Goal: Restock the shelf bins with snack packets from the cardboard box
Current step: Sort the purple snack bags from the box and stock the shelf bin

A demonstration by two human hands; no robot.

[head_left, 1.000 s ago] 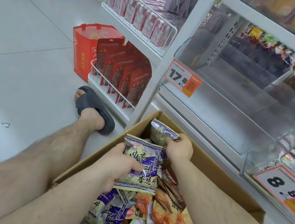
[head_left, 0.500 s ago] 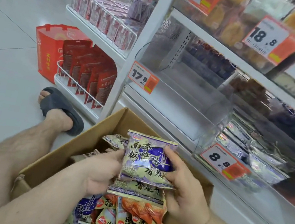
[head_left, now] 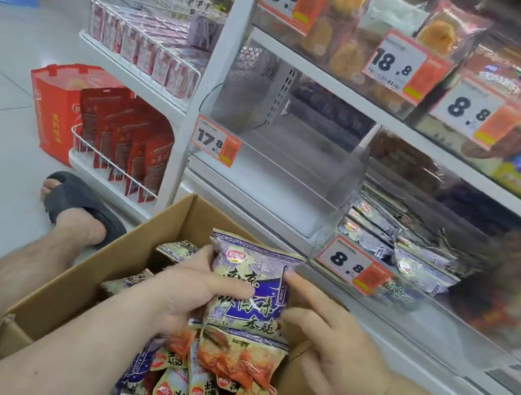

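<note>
An open cardboard box (head_left: 136, 245) sits on the floor by the shelf, filled with purple and orange snack packets (head_left: 244, 358). My left hand (head_left: 196, 294) grips a small stack of purple snack packets (head_left: 254, 283) above the box, thumb across the front of the top one. My right hand (head_left: 332, 353) is beside the stack with straight fingers, its index fingertip and thumb touching the packet's right edge. On the lower shelf, an empty clear bin (head_left: 276, 179) carries a 17.8 tag. The bin to its right (head_left: 394, 241), tagged 8.8, holds matching purple packets.
My bare left leg and sandalled foot (head_left: 83, 204) lie left of the box. Red pouches in a wire rack (head_left: 129, 146) and a red bag (head_left: 48, 111) stand beyond it. Upper shelves (head_left: 388, 115) hold bagged snacks behind price tags.
My right hand brought a purple packet from the far end of the box onto the one in my left hand, then opened beside it. The view tilted up toward the shelves.
</note>
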